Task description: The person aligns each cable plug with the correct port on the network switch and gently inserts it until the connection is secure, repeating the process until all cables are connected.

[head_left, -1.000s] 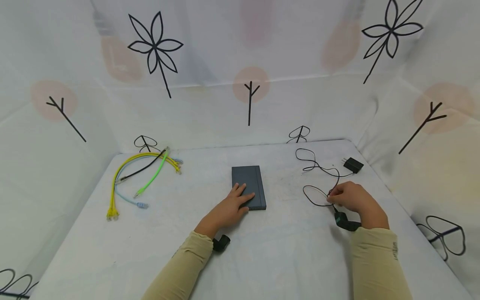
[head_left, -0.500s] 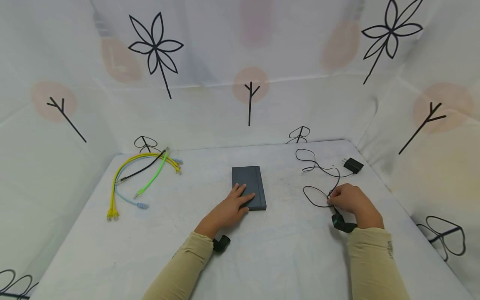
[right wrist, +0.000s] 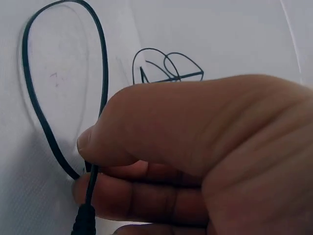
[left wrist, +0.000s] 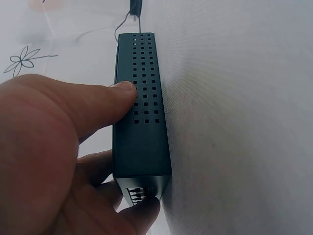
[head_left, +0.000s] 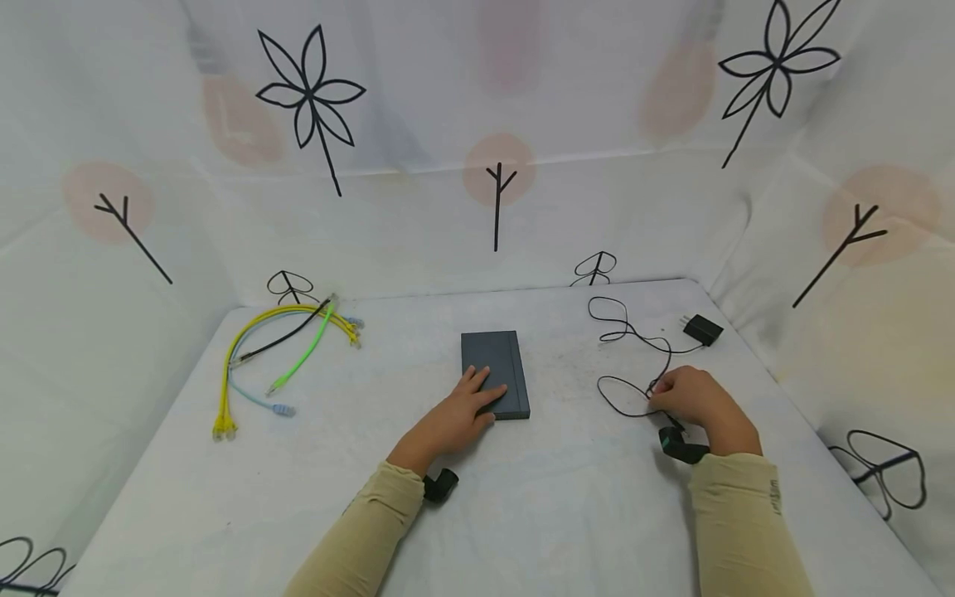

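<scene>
A dark grey network switch point(head_left: 498, 352) lies flat mid-table. My left hand point(head_left: 451, 423) rests on it with fingers spread across its top. The left wrist view shows the thumb point(left wrist: 115, 100) against the vented side and a fingertip point(left wrist: 146, 210) beside the row of ports. To the right, my right hand point(head_left: 701, 398) pinches the thin black cable of a power adapter point(head_left: 703, 330) between thumb and forefinger. Close up, the cable point(right wrist: 104, 63) loops above the fingers, and a ribbed cable end point(right wrist: 84, 220) hangs just below them; its tip is out of frame.
At the back left lie several network cables: yellow ones point(head_left: 225, 373), a light blue one point(head_left: 249, 396), a black one point(head_left: 287, 334) and a green one point(head_left: 306, 356). White printed cloth walls point(head_left: 418, 224) enclose the table point(head_left: 522, 514) at the back and sides.
My right hand has shifted slightly left, drawing the lower cable loop a little left and toward me. The left hand and network switch have stayed in place.
</scene>
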### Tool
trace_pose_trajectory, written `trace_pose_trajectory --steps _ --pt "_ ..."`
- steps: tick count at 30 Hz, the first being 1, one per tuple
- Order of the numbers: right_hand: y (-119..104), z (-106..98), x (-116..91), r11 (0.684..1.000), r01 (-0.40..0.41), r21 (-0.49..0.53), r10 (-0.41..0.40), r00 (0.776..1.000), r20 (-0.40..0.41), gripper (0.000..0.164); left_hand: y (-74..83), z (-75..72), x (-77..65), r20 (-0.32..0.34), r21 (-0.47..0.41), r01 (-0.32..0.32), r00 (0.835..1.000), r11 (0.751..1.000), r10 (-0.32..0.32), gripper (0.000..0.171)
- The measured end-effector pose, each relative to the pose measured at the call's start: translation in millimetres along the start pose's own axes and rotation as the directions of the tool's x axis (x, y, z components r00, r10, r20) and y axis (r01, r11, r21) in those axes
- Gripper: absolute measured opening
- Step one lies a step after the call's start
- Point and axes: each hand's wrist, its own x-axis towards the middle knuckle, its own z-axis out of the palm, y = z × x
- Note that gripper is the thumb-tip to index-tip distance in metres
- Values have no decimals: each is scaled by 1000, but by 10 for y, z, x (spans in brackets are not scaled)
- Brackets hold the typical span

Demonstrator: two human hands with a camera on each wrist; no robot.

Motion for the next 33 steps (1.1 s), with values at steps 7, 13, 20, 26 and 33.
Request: trace_pose_trajectory --steps 7,13,20,26,33 --pt "-74 43 20 991 93 95 -94 996 7 27 13 -14 -4 3 -1 4 1000 1000 -4 49" --pt "-130 90 64 982 171 76 -168 985 -48 22 12 -13 -3 6 4 5 1000 1000 -5 49" --pt "-171 66 34 939 244 241 -234 970 -73 26 18 -22 1 8 -2 7 1000 1000 -7 50" --pt "-219 78 41 925 292 244 -273 956 -108 27 15 -13 6 5 12 9 1000 1000 -9 50" --pt "-263 105 53 933 309 186 -280 945 -166 26 8 -5 11 6 -4 10 1000 1000 -10 50"
